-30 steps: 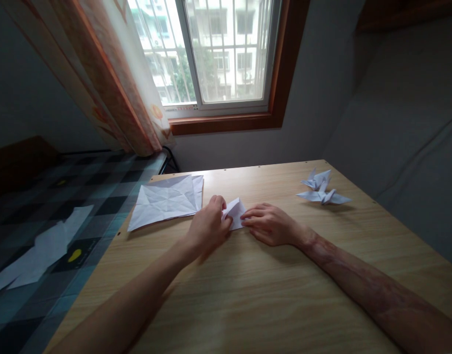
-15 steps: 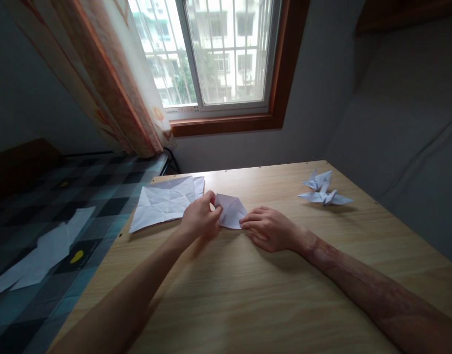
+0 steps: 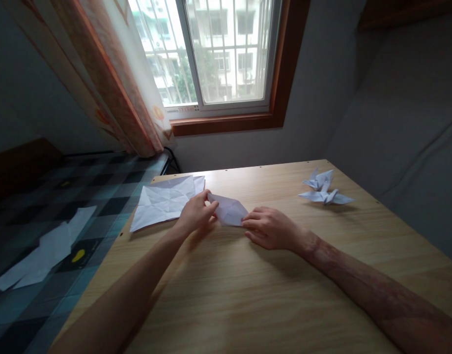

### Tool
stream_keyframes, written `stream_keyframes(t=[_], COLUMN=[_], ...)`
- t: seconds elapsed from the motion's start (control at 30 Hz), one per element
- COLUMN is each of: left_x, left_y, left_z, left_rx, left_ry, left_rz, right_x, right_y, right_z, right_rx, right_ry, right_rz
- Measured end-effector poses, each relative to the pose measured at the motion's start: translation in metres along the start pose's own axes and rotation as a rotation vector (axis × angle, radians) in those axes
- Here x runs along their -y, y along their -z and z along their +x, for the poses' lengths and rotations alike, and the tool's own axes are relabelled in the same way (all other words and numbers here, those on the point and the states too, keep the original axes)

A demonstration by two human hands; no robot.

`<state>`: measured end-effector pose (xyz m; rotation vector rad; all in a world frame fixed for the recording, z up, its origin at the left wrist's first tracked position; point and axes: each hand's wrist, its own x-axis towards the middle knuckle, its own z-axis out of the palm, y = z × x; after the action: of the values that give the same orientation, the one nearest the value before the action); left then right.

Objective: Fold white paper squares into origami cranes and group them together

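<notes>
A small folded piece of white paper (image 3: pixel 229 210) is between my hands at the middle of the table. My left hand (image 3: pixel 196 211) pinches its upper left corner, lifting that side a little off the wood. At its lower right corner, the fingers of my right hand (image 3: pixel 268 227) are closed on the edge, the hand resting on the tabletop. Just behind my left hand lie creased white sheets (image 3: pixel 163 199), one over another.
Two folded paper cranes (image 3: pixel 326 197) stand at the table's (image 3: pixel 226 295) far right. Left of the table, a checked bed (image 3: pixel 111 182) holds white paper strips (image 3: pixel 52 250). A window (image 3: pixel 229 54) and a curtain (image 3: pixel 111 78) are beyond.
My left hand has moved slightly left with its corner of the paper, and the folded paper now looks wider and flatter. My right hand has barely moved.
</notes>
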<state>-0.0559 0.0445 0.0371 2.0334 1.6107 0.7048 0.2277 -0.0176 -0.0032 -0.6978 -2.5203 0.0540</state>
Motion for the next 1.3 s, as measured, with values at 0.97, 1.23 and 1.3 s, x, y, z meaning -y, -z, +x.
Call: stream_keyframes(t=[0.97,1.23,1.3], left_x=[0.016,0.013,0.013], left_y=[-0.045,-0.043,-0.042], left_z=[-0.008,-0.008,-0.009], left_rx=[-0.072,-0.079,-0.072], left_ry=[-0.118,-0.097,-0.106], left_rz=[-0.310,-0.355,-0.344], right_x=[-0.008,-0.004,-0.004], right_y=[-0.012,-0.010,-0.010], right_z=[-0.004,-0.004,-0.005], right_rx=[-0.048,-0.128,-0.186], right_ry=[-0.032,-0.086,-0.168], right_rz=[-0.062,-0.040,0.014])
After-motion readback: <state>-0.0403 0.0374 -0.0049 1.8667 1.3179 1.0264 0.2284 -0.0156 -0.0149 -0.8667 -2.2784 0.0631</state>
